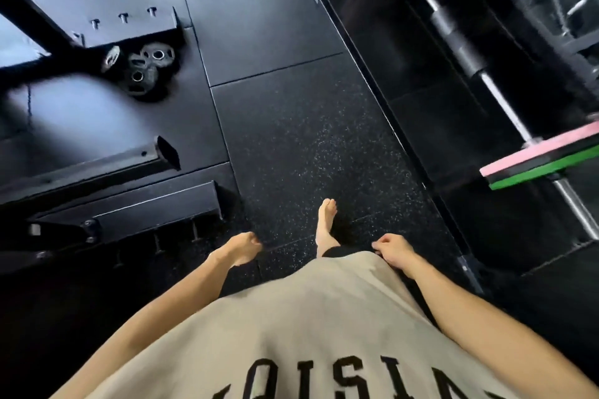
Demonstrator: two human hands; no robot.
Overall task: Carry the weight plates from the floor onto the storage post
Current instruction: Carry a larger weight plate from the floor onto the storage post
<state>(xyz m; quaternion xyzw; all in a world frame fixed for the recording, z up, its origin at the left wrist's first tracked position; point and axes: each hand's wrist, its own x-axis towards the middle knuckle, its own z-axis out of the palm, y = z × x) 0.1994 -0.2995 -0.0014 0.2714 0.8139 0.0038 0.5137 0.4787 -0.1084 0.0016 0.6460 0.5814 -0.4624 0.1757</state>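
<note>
The left hand point(243, 248) hangs empty at hip height with its fingers loosely curled, touching nothing, and the right hand point(393, 253) is likewise loosely curled and empty, resting against the hem of the beige shirt point(291, 327), whose black lettering is cut off by the bottom edge. Between the hands a bare foot point(325, 223) stands on the speckled rubber floor point(311, 146); the other foot is hidden under the shirt. Well ahead to the left, the small dark weight plates point(144, 70) lie overlapping on the floor beside the foot of a black rack frame point(129, 29); motion blur makes their exact count hard to tell. To the right a barbell point(453, 26) carries pink plates, its near end cut off by the frame.
</note>
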